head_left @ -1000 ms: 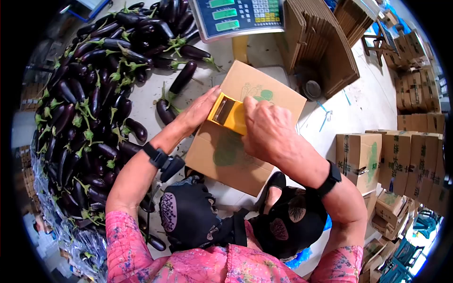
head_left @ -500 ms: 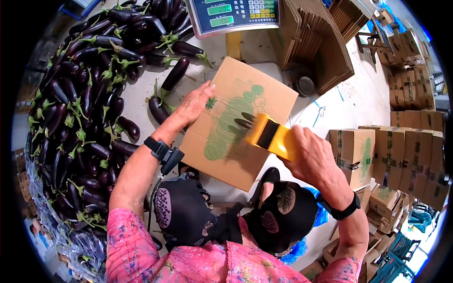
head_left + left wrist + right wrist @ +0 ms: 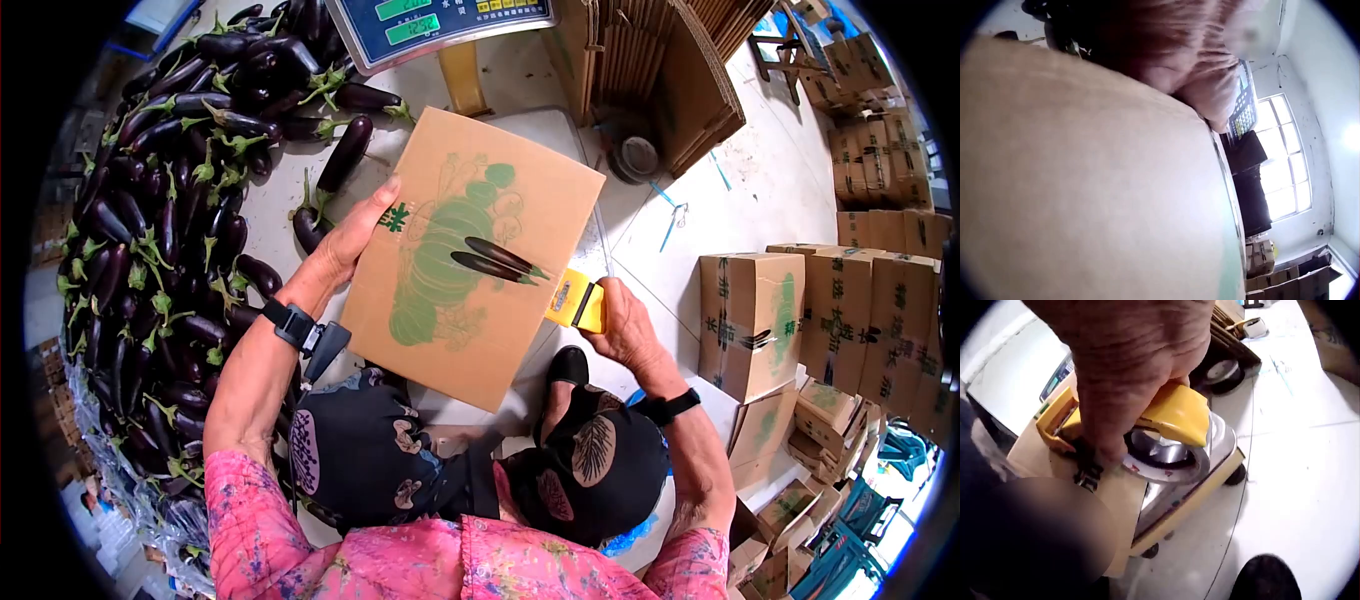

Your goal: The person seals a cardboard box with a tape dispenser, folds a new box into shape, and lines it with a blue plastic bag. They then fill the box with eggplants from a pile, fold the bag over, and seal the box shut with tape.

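A cardboard box (image 3: 470, 330), printed with green vegetables and two dark eggplants, lies at an angle in front of the person's knees. My left hand (image 3: 352, 235) presses against its upper left side, the fingertips right at the edge; the left wrist view has this hand (image 3: 1197, 62) along the box's border. In my right hand (image 3: 625, 325) is a yellow tape dispenser (image 3: 580, 302), gripped at the box's right edge. The right wrist view brings out its tape roll (image 3: 1166, 459) below the hand (image 3: 1141, 362). The box's underside is hidden.
A large heap of eggplants (image 3: 150, 270) fills the left side. At the top stand a scale display (image 3: 430, 30) and flattened cartons (image 3: 660, 70). Past the box shows the scale's platform (image 3: 545, 122). A roll of tape (image 3: 634, 157) lies on the floor; packed boxes (image 3: 750, 325) stand right.
The box now presents its printed eggplants, previously covered by the tape dispenser and hand. The right hand has carried the dispenser to the right edge. Left hand stays at the left side.
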Motion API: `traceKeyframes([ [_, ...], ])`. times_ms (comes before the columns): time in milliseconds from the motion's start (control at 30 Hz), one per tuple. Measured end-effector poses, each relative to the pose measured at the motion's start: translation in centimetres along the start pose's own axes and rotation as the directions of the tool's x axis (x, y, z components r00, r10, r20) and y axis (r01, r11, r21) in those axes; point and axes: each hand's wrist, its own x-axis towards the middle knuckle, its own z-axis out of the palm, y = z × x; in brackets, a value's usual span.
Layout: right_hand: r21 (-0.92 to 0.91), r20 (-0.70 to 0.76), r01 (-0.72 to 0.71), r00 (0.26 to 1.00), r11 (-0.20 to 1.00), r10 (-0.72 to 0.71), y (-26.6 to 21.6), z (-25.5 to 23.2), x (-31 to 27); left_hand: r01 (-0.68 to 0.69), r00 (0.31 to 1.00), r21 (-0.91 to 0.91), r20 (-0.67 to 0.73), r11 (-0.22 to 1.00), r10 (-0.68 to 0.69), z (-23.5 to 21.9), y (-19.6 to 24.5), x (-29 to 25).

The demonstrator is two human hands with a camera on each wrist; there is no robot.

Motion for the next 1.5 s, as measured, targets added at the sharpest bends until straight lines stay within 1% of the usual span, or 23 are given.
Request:
traceKeyframes([
  [67, 0.047, -0.067, -0.039, 0.997, 0.998, 0.042, -0.1, 0.9, -0.5, -0.009, 0.999, -0.057, 0.047, 0.998, 0.011, 0.5, 0.5, -0.2],
  [167, 0.037, -0.076, -0.08, 0.994, 0.996, 0.083, -0.1, 0.4, -2.4, 0.034, 0.992, -0.122, 0.121, 0.992, -0.019, 2.3, 0.4, 0.0],
  [300, -0.021, -0.06, -0.231, 0.972, 0.973, 0.229, -1.7, -3.8, -6.9, 0.026, 0.977, -0.216, 0.213, 0.976, 0.021, 5.5, -0.9, 0.7],
  [333, -0.081, -0.06, -0.223, 0.974, 0.971, 0.219, -2.6, -5.3, -7.1, 0.029, 0.978, -0.263, 0.207, 0.964, 0.027, 6.1, -1.0, 1.3],
  [467, -0.21, -0.012, -0.212, 0.977, 0.954, 0.215, -7.3, -9.8, -4.9, 0.15, 0.946, -0.36, 0.323, 0.921, -0.027, 3.0, -3.0, 4.3],
  [567, -0.213, 0.052, -0.182, 0.979, 0.96, 0.198, -11.3, -10.7, -0.8, 0.1, 0.976, -0.274, 0.216, 0.956, -0.04, 0.6, -1.6, 4.0],
  [600, -0.23, 0.056, -0.151, 0.984, 0.961, 0.168, -12.8, -10.6, 1.0, 0.121, 0.989, -0.022, 0.088, 0.992, -0.119, -1.1, -1.6, 4.5],
  [633, -0.249, 0.079, -0.138, 0.984, 0.959, 0.162, -14.5, -11.1, 2.9, 0.021, 0.997, 0.21, 0.064, 0.978, -0.035, -1.7, -1.3, 4.5],
  [667, -0.23, 0.086, -0.122, 0.986, 0.966, 0.145, -16.2, -11.4, 4.8, -0.065, 0.998, 0.432, 0.049, 0.9, 0.048, -2.5, -0.9, 4.1],
  [700, -0.206, 0.095, -0.113, 0.986, 0.972, 0.135, -17.6, -11.3, 6.3, -0.127, 0.991, 0.633, 0.055, 0.764, 0.119, -3.2, -0.4, 3.4],
  [733, -0.223, 0.099, -0.076, 0.99, 0.972, 0.1, -18.6, -11.1, 7.7, -0.189, 0.98, 0.573, 0.063, 0.798, 0.187, -0.4, 2.2, 0.8],
  [767, -0.245, 0.104, -0.043, 0.992, 0.969, 0.07, -19.5, -10.8, 9.1, -0.11, 0.99, 0.183, 0.108, 0.977, 0.091, 0.7, 3.2, -0.3],
  [833, -0.265, 0.099, -0.011, 0.994, 0.964, 0.039, -20.7, -10.1, 11.3, -0.211, 0.968, 0.24, 0.188, 0.948, 0.168, 1.6, 6.7, -2.2],
  [867, -0.275, 0.114, 0.003, 0.993, 0.961, 0.029, -21.2, -10.0, 12.2, -0.247, 0.968, 0.375, 0.139, 0.893, 0.209, 2.5, 8.4, -2.9],
  [900, -0.284, 0.129, 0.019, 0.991, 0.959, 0.019, -21.5, -10.0, 12.9, -0.248, 0.969, 0.452, 0.107, 0.857, 0.223, 1.4, 7.6, -1.3],
  [967, -0.283, 0.114, 0.031, 0.994, 0.959, 0.002, -21.8, -10.0, 14.2, -0.234, 0.937, 0.804, 0.037, 0.547, 0.347, 0.0, 7.3, -0.7],
  [1000, -0.282, 0.108, 0.036, 0.994, 0.959, -0.006, -21.9, -9.8, 14.3, -0.273, 0.92, 0.823, 0.07, 0.499, 0.387, -0.6, 7.3, -0.6],
  [1100, -0.231, 0.035, 0.098, 0.995, 0.968, -0.093, -22.2, -9.5, 14.3, -0.275, 0.862, 0.897, 0.069, 0.347, 0.503, -2.0, 5.8, -0.2],
  [1133, -0.239, 0.062, 0.115, 0.993, 0.964, -0.103, -22.8, -9.5, 13.8, -0.2, 0.878, 0.886, -0.028, 0.419, 0.477, -2.1, 5.6, 0.2],
  [1233, -0.299, 0.016, 0.128, 0.991, 0.946, -0.129, -22.9, -9.1, 12.6, -0.244, 0.851, 0.889, 0.005, 0.387, 0.525, -1.5, 5.9, -0.2],
  [1267, -0.294, 0.026, 0.117, 0.993, 0.949, -0.115, -22.7, -9.3, 12.0, -0.173, 0.867, 0.872, -0.086, 0.457, 0.491, -1.0, 6.1, -0.5],
  [1400, -0.303, 0.041, 0.046, 0.999, 0.952, -0.036, -19.1, -10.3, 8.1, -0.148, 0.839, 0.905, -0.098, 0.398, 0.535, -1.7, 5.5, 0.0],
  [1500, -0.247, 0.067, -0.006, 0.998, 0.969, 0.023, -15.5, -9.9, 5.3, -0.138, 0.86, 0.891, -0.108, 0.432, 0.499, -1.7, 5.8, -0.2],
])
